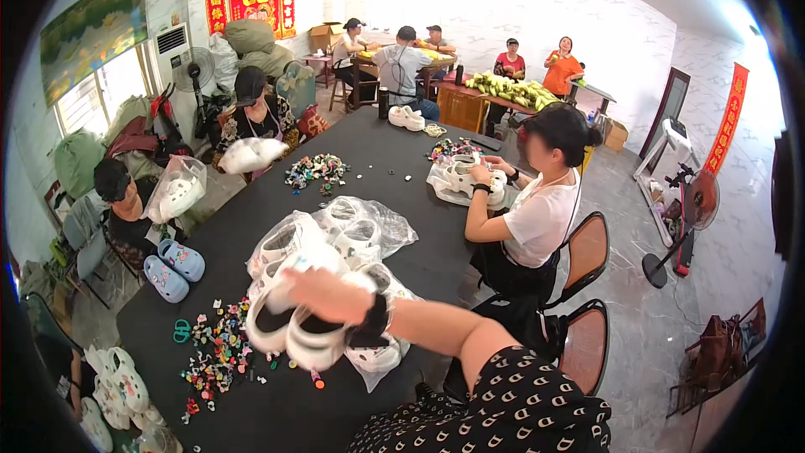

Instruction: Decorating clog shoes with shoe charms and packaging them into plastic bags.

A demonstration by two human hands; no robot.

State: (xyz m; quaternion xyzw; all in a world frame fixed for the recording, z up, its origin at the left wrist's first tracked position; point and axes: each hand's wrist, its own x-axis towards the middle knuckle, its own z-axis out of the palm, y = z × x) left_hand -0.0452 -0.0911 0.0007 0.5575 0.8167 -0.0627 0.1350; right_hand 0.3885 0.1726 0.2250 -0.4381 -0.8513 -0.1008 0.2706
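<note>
My right hand [325,294] reaches in from the lower right, a black band on its wrist. It is closed on a pair of white clogs [295,337] held just above the black table [352,159]. The hand is blurred. Right behind it lie clear plastic bags [369,231] holding more white clogs. A heap of small coloured charms [220,354] is spread on the table to the left of the held clogs. My left hand does not show.
A seated person [541,201] on my right handles white clogs. Other people on the left hold bagged clogs [178,189]. Blue clogs [173,268] sit at the table's left edge. Two brown chairs [587,256] and a standing fan [692,205] are on the right.
</note>
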